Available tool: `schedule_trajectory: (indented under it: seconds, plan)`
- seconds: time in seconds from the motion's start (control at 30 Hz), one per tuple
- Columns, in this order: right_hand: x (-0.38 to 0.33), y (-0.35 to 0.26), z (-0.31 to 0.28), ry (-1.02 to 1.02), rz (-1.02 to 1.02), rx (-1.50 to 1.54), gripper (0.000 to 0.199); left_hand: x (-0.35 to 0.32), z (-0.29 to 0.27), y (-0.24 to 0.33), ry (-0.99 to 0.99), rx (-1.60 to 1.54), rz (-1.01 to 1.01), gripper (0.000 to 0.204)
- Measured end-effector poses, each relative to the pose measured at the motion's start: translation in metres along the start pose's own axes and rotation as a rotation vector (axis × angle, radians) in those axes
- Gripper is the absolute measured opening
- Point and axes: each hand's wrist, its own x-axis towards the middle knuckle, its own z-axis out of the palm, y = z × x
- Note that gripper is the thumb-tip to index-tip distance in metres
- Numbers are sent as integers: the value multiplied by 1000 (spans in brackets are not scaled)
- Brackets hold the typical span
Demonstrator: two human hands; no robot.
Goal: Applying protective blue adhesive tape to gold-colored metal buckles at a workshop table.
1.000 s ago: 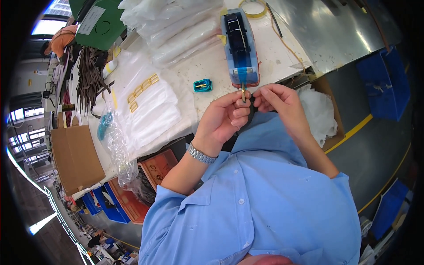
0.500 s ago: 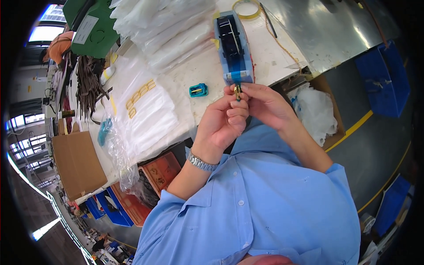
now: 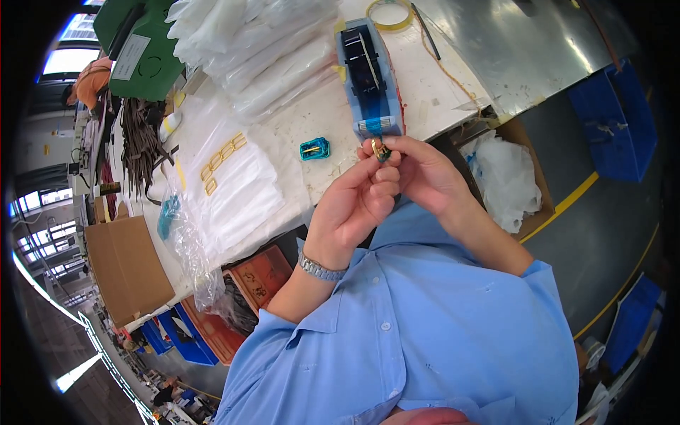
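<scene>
Both hands pinch a small gold-coloured piece at the near end of the blue tape dispenser.

The left hand (image 3: pixel 358 202) and right hand (image 3: pixel 418 170) meet fingertip to fingertip, closed narrowly on the small gold piece (image 3: pixel 380 150), which sits just near of the blue tape dispenser (image 3: pixel 370 78) on the white worktable (image 3: pixel 439 92). By the look of it, tape is being taken onto the piece; the next move likely calls for a steady pull and a clean tear at the cutter. A teal sharpener-like block (image 3: pixel 314 149) lies to the left, and a row of gold pieces (image 3: pixel 221 161) on clear bags (image 3: pixel 234 191) farther left.
</scene>
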Motion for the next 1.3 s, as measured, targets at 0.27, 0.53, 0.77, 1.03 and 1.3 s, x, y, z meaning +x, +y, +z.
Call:
schedule_trajectory:
  seconds: [0.27,0.53,0.77,1.03,1.3]
  plan:
    - [-7,15,9,-35,-24,118,34,-8,-25,-26,127,1383,1284,16]
    - [-9,23,6,-9,-64,130,29,12,-24,-23,206,1662,1642,14]
    - [-37,45,16,-25,60,287,18,-18,-6,-17,207,1724,1231,6]
    - [-34,42,16,87,100,316,22,-10,20,4,250,1781,859,25]
    - [-17,8,3,154,-152,-405,20,-11,24,12,196,1646,741,27]
